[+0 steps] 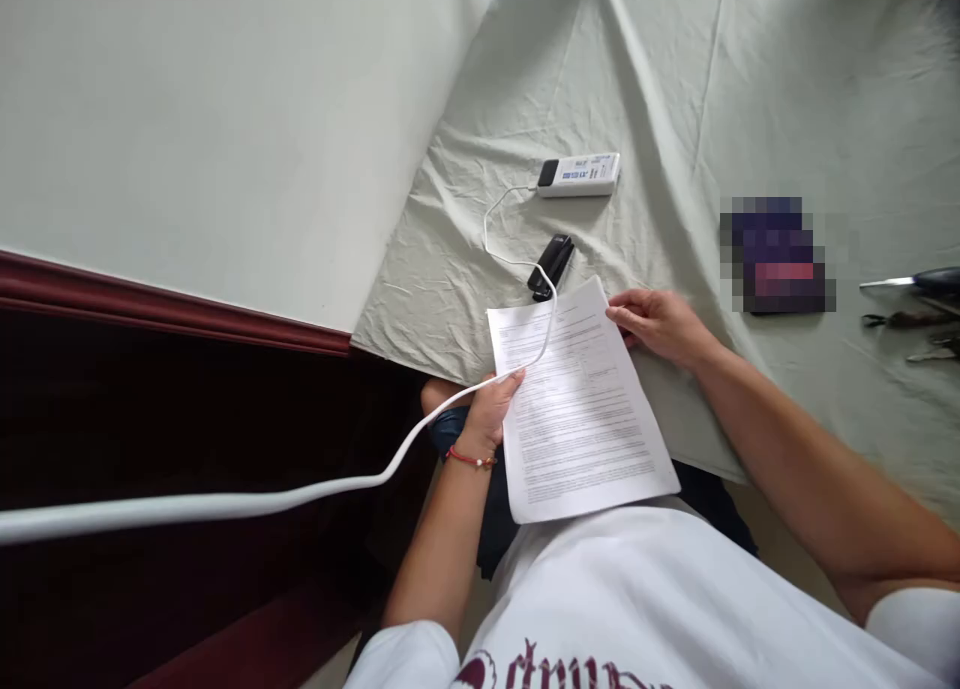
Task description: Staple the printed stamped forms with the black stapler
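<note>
Wrinkled sheet [750, 89] under paper [581, 409]; left hand [491, 409] fingers, right hand [660, 324] fingers clamp opposite edges.

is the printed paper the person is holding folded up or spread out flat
Spread flat. The printed paper shows its full sheet with no fold, left hand at one edge and right hand at the top corner.

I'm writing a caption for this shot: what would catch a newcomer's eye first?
The printed white paper sheets at centre, held by the left hand and right hand at the edge of the table with a creased pale cloth. A white cable sweeps in from the left across the sheets, past a small black stapler, to a white rectangular device.
</note>
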Action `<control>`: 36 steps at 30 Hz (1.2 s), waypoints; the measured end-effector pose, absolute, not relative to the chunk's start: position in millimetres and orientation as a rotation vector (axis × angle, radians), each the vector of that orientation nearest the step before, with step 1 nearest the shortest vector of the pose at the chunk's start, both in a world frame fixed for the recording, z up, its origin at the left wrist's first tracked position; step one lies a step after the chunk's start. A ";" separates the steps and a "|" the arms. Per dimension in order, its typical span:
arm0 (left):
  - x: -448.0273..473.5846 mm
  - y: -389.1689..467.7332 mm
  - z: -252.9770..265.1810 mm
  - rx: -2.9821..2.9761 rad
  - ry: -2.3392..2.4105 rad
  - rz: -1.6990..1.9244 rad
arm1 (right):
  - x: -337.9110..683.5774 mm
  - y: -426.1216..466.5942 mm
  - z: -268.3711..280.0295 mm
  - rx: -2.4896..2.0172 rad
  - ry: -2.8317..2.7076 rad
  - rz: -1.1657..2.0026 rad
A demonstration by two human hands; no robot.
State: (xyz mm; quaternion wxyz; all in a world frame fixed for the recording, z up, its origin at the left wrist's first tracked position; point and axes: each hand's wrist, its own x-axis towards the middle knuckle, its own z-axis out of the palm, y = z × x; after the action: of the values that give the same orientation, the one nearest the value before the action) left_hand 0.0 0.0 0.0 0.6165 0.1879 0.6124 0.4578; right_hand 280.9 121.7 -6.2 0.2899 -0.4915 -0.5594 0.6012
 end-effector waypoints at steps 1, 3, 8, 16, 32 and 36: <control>1.2 0.0 0.1 0.453 1.424 1.050 | 282.2 120.4 -7.6 -1.304 -1.507 1.600; 2.7 0.0 -0.2 0.474 1.442 1.033 | 283.7 117.6 -9.1 -1.311 -1.544 1.568; 4.8 0.8 -1.0 0.497 1.487 0.995 | 283.1 114.3 -5.4 -1.394 -1.771 1.326; 12.7 0.4 6.8 0.422 1.501 1.183 | 286.0 118.4 -0.8 -1.447 -1.794 1.234; 24.7 3.1 -0.7 0.508 1.557 1.326 | 290.2 119.2 -2.7 -1.363 -1.704 1.210; 16.0 3.8 2.8 0.495 1.542 1.368 | 293.8 120.0 -1.7 -1.368 -1.772 1.241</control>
State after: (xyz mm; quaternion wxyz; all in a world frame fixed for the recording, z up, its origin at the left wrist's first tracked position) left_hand 16.0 3.8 2.8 0.4889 0.2037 0.6346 0.5628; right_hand 293.8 120.0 -1.7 0.2869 -0.5119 -0.6632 0.4646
